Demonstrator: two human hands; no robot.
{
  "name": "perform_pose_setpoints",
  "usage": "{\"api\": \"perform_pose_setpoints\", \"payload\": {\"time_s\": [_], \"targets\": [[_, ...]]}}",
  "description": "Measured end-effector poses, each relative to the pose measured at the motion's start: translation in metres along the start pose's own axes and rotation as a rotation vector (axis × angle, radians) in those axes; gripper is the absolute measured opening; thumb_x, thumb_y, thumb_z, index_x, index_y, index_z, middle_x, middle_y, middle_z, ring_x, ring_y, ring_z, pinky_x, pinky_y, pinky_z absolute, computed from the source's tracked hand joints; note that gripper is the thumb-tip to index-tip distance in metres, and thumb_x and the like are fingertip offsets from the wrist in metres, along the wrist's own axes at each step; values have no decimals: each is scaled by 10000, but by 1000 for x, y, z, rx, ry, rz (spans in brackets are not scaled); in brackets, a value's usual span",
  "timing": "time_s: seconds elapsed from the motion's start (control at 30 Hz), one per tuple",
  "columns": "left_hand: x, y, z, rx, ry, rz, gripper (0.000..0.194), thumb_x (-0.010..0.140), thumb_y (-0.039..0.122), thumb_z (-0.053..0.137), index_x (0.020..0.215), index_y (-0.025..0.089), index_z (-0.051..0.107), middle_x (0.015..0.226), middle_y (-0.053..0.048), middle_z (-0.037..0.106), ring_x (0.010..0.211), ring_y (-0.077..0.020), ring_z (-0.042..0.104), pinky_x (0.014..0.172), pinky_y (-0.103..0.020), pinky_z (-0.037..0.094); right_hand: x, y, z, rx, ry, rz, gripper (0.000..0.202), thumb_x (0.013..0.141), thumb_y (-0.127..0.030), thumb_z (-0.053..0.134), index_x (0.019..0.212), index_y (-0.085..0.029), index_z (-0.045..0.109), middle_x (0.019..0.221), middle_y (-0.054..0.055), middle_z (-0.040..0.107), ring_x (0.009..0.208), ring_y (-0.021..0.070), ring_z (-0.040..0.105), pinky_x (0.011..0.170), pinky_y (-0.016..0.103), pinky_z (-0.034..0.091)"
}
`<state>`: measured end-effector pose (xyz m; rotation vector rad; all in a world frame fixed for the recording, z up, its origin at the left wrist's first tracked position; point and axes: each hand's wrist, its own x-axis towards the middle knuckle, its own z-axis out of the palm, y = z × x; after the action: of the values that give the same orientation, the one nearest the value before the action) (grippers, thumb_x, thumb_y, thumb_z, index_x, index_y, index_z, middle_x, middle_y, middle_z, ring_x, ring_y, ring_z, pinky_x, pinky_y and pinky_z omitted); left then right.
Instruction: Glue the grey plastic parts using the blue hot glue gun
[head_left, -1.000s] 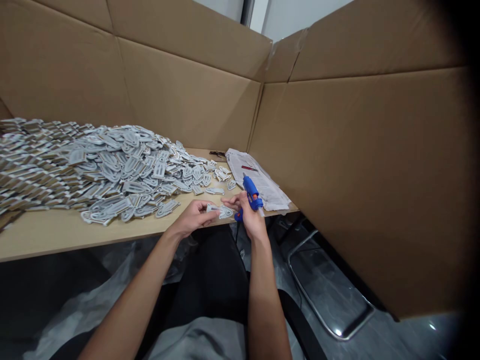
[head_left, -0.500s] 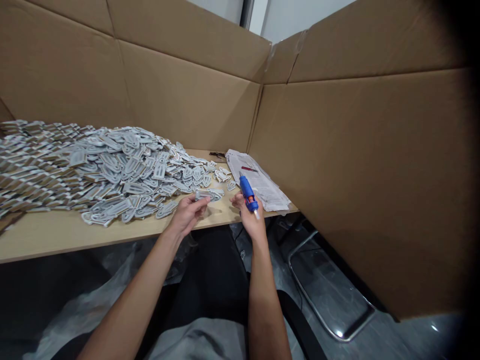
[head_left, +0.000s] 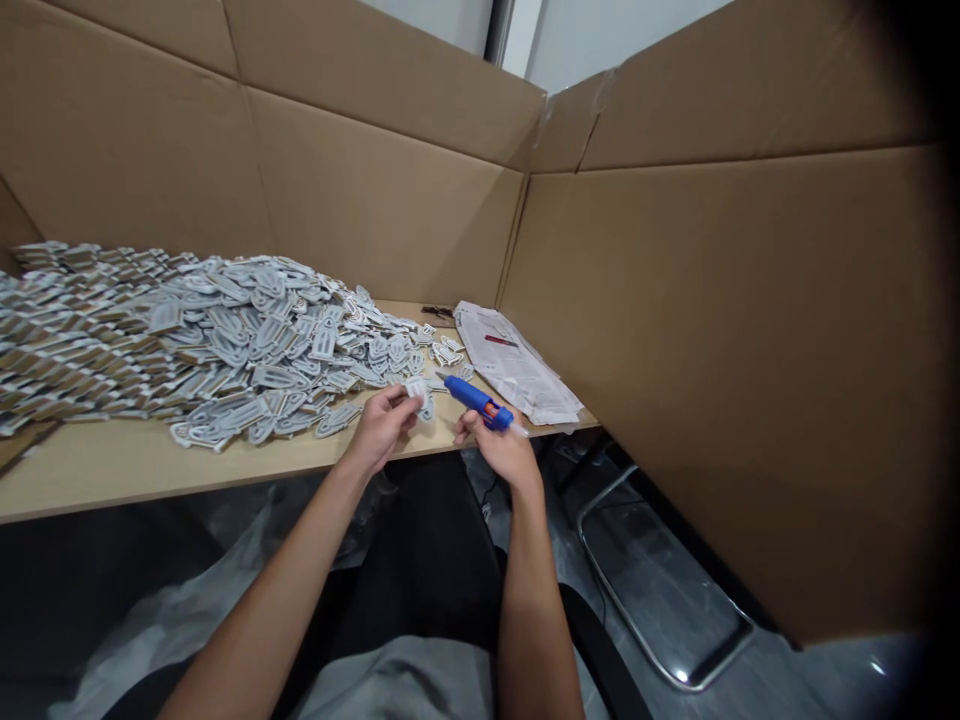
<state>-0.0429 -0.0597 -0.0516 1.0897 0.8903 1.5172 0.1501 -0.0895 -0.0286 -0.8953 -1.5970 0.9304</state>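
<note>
My left hand (head_left: 382, 425) pinches a small grey flat piece (head_left: 418, 392) just above the front edge of the wooden table (head_left: 112, 465). My right hand (head_left: 499, 445) grips a blue glue gun (head_left: 476, 399), tilted so its nozzle points left at the held piece. The nozzle tip sits close to the piece; I cannot tell whether they touch. A big heap of the same grey pieces (head_left: 187, 330) covers the table to the left of both hands.
Tall cardboard walls (head_left: 712, 350) close in the table at the back and right. A folded sheet of printed paper (head_left: 517, 365) lies at the table's right corner. Below the right wall stands a metal chair frame (head_left: 660, 610) on the floor.
My right hand has swung the glue gun from pointing away to pointing left at the piece. My left hand has turned the piece and brought it nearer the nozzle.
</note>
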Motion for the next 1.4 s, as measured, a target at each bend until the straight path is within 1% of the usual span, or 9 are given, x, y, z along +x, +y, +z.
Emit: {"api": "perform_pose_setpoints", "payload": {"time_s": [0.07, 0.17, 0.27, 0.4, 0.57, 0.83, 1.07, 1.17, 1.4], "targets": [[0, 1, 1, 29, 6, -15, 343, 659, 360, 841, 908, 137, 764, 814, -33, 684, 639, -105, 537, 555, -205, 377, 0, 1, 2, -15, -18, 23, 380, 855, -585, 674, 841, -207, 641, 790, 45, 720, 661, 190, 712, 676, 293, 581], [-1, 3, 2, 49, 11, -1, 265, 662, 348, 820, 823, 143, 770, 725, -13, 655, 601, -105, 503, 539, -213, 348, 0, 4, 4, -7, -24, 41, 380, 812, -581, 723, 835, -209, 651, 764, 28, 702, 666, 196, 699, 668, 299, 591], [-3, 5, 3, 73, 1, 29, 212, 669, 336, 805, 756, 147, 765, 664, 0, 625, 566, -98, 457, 520, -219, 317, 1, 5, 6, -49, -40, 42, 385, 810, -590, 719, 815, -210, 662, 711, 20, 683, 642, 199, 673, 638, 300, 576], [-4, 5, 1, 95, -20, 41, 222, 675, 340, 804, 787, 150, 783, 690, -8, 651, 576, -104, 465, 526, -223, 317, 1, 4, 6, -128, -39, 30, 389, 830, -596, 695, 778, -213, 648, 674, 22, 688, 620, 207, 666, 629, 301, 544], [-3, 0, -3, 152, -39, 72, 238, 712, 375, 793, 781, 148, 776, 697, -8, 645, 591, -112, 477, 538, -230, 322, 1, 3, 6, -144, -26, 41, 397, 824, -598, 701, 760, -212, 631, 631, 3, 656, 580, 195, 648, 582, 283, 506], [-1, -4, -6, 257, -17, 123, 221, 743, 369, 759, 747, 148, 769, 666, -2, 619, 601, -119, 471, 542, -231, 314, 1, 5, 4, -164, -31, 45, 398, 828, -585, 710, 745, -209, 614, 571, -28, 584, 504, 180, 623, 516, 267, 441], [-2, -4, -6, 333, 4, 118, 225, 744, 369, 738, 753, 148, 777, 648, -3, 619, 575, -120, 458, 534, -231, 315, -1, 1, 2, -189, -51, 59, 409, 826, -594, 701, 730, -210, 601, 573, -36, 562, 474, 171, 618, 500, 259, 437], [-3, -3, -6, 355, 15, 107, 225, 743, 368, 735, 766, 149, 781, 622, 5, 598, 550, -111, 426, 515, -229, 298, -1, 2, 2, -189, -54, 61, 397, 828, -588, 697, 737, -211, 612, 587, -32, 574, 474, 170, 621, 494, 257, 444], [-4, -2, -5, 362, 6, 126, 222, 743, 369, 736, 753, 151, 782, 617, 5, 603, 545, -111, 428, 512, -229, 310, -1, 2, 1, -231, -58, 30, 378, 852, -561, 681, 738, -201, 649, 570, -22, 595, 491, 175, 628, 507, 258, 446]]}}
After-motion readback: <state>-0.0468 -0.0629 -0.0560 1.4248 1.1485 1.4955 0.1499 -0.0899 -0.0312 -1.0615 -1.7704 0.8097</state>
